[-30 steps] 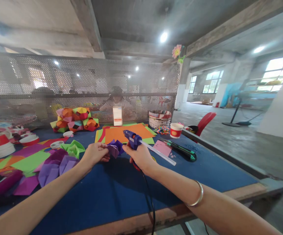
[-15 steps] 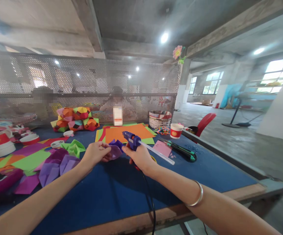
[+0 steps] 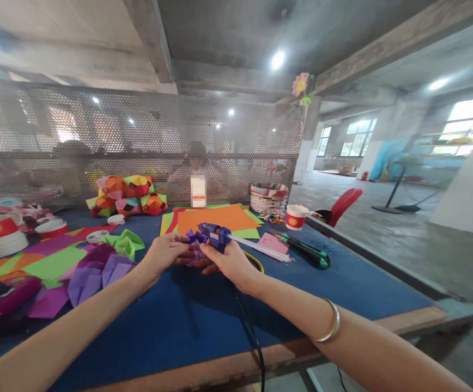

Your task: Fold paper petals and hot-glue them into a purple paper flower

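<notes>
My left hand (image 3: 170, 255) pinches a folded purple paper piece (image 3: 195, 251) over the blue tabletop. My right hand (image 3: 230, 262) is wrapped round a blue hot glue gun (image 3: 215, 236), with a clear glue stick (image 3: 256, 245) jutting from its back. The gun's nozzle points left, close to the upper edge of the purple paper; whether it touches I cannot tell. A black cord (image 3: 253, 332) runs from below my right hand over the table's front edge. Behind the gun lie orange paper sheets (image 3: 220, 219) on green ones.
Folded purple (image 3: 93, 277) and green paper pieces (image 3: 127, 243) lie left, beside flat coloured sheets. Finished paper balls (image 3: 128, 195) are stacked at the back. Right are a utility knife (image 3: 305, 250), pink paper (image 3: 273, 244), a paper cup (image 3: 296, 216) and a basket (image 3: 268, 198). People sit behind a mesh screen (image 3: 228, 130).
The glue gun has turned more level and its nozzle has moved left, nearer the purple paper. My left hand has tilted the paper and shifted slightly right.
</notes>
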Demonstrator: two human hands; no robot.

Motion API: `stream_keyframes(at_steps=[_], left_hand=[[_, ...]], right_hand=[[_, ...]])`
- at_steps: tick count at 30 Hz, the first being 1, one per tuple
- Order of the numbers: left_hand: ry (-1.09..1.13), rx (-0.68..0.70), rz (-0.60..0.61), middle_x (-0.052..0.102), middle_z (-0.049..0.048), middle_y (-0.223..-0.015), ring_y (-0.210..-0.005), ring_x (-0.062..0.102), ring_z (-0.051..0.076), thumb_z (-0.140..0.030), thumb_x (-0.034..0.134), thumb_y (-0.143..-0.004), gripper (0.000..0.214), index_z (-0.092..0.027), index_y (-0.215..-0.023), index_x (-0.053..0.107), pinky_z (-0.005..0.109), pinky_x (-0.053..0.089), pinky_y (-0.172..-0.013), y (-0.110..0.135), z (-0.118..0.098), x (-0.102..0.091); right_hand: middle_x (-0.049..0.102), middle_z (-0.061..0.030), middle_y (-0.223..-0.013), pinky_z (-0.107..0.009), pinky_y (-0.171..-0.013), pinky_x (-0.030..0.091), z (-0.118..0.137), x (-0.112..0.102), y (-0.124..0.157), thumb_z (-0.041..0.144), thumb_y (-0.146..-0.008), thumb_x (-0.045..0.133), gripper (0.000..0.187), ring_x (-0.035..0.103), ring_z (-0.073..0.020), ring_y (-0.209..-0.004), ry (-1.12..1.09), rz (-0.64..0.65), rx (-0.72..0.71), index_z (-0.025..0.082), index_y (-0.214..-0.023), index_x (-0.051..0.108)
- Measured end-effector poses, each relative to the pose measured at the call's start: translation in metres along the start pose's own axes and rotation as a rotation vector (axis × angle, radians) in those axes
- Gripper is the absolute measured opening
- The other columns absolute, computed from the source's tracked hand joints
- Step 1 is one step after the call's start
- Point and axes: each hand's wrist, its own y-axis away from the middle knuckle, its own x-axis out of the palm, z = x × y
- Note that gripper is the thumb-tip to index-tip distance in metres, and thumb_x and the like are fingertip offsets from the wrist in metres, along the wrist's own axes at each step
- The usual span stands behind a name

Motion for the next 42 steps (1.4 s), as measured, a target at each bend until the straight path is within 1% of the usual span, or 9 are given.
stream_keyframes(at_steps=[7,11,14,19,22,26,32,37,42], left_hand=[[-0.130,0.135,-0.072,0.067,-0.0001,-0.059,-0.060,0.066,0.016,-0.023,0.065,-0.059,0.011,-0.015,-0.067,0.068,0.026,0.056,-0.055,0.001,-0.006,-0.007],[-0.243,0.205,-0.041,0.070,0.0020,-0.066,-0.061,0.065,0.017,-0.029,0.066,-0.060,0.016,-0.015,-0.065,0.071,0.028,0.056,-0.054,0.001,-0.004,-0.009],[-0.319,0.272,-0.027,0.075,0.0058,-0.079,-0.061,0.065,0.016,-0.034,0.067,-0.062,0.022,-0.015,-0.070,0.074,0.029,0.057,-0.056,0.000,0.001,-0.011],[-0.450,0.364,0.021,0.073,0.0037,-0.066,-0.056,0.065,0.017,-0.038,0.066,-0.068,0.024,-0.016,-0.072,0.075,0.029,0.055,-0.059,-0.001,0.006,-0.017],[-0.552,0.412,0.033,0.071,0.0025,-0.063,-0.055,0.065,0.017,-0.038,0.064,-0.072,0.023,-0.016,-0.068,0.072,0.029,0.052,-0.060,0.004,0.002,-0.023],[-0.584,0.349,0.036,0.068,0.0014,-0.058,-0.054,0.063,0.017,-0.039,0.067,-0.067,0.022,-0.017,-0.063,0.069,0.028,0.049,-0.057,0.012,-0.007,-0.030],[-0.511,0.332,-0.003,0.058,-0.0034,-0.048,-0.047,0.060,0.016,-0.045,0.067,-0.063,0.028,-0.021,-0.056,0.054,0.027,0.048,-0.052,0.015,-0.009,-0.029],[-0.587,0.384,0.221,0.051,-0.0025,-0.047,-0.048,0.056,0.014,-0.057,0.049,-0.083,0.047,-0.021,-0.054,0.047,0.027,0.049,-0.055,0.017,0.000,-0.019],[-0.717,0.422,0.483,0.069,0.0060,-0.078,-0.074,0.065,0.020,-0.055,0.042,-0.090,0.047,-0.017,-0.078,0.065,0.030,0.052,-0.068,0.020,0.005,-0.013]], right_hand=[[0.073,-0.0060,-0.086,-0.029,-0.068,0.059,-0.005,0.000,-0.001,0.049,-0.077,0.071,0.038,0.073,-0.0189,-0.078,-0.069,0.043,0.008,0.016,-0.097,0.064],[0.073,-0.0058,-0.089,-0.035,-0.077,0.060,-0.008,0.000,-0.002,0.051,-0.073,0.074,0.045,0.072,-0.0205,-0.080,-0.125,0.037,0.010,0.018,-0.101,0.064],[0.072,-0.0057,-0.087,-0.038,-0.082,0.058,-0.011,-0.002,-0.004,0.054,-0.073,0.074,0.041,0.071,-0.0217,-0.084,-0.080,0.018,-0.029,0.018,-0.093,0.066],[0.071,-0.0064,-0.086,-0.039,-0.086,0.055,-0.015,-0.006,-0.009,0.056,-0.075,0.072,0.041,0.068,-0.0229,-0.090,0.042,-0.044,-0.133,0.017,-0.087,0.065],[0.069,-0.0047,-0.084,-0.038,-0.086,0.055,-0.014,-0.005,-0.010,0.056,-0.073,0.074,0.041,0.068,-0.0204,-0.084,-0.022,-0.056,-0.122,0.018,-0.085,0.066],[0.068,-0.0021,-0.080,-0.035,-0.084,0.057,-0.009,-0.004,-0.007,0.053,-0.066,0.080,0.041,0.067,-0.0174,-0.078,-0.135,-0.090,-0.092,0.019,-0.082,0.065],[0.066,-0.0013,-0.068,-0.030,-0.064,0.056,-0.005,-0.004,-0.003,0.051,-0.070,0.077,0.037,0.064,-0.0152,-0.061,-0.087,-0.115,-0.036,0.018,-0.078,0.062],[0.059,0.0018,-0.057,-0.024,-0.049,0.046,0.001,-0.005,-0.001,0.044,-0.079,0.068,0.028,0.054,-0.0108,-0.048,0.028,-0.144,-0.055,0.018,-0.073,0.059],[0.055,0.0042,-0.055,-0.023,-0.044,0.039,0.003,-0.006,-0.001,0.039,-0.082,0.062,0.025,0.049,-0.0087,-0.042,0.093,-0.229,-0.042,0.018,-0.071,0.056]])
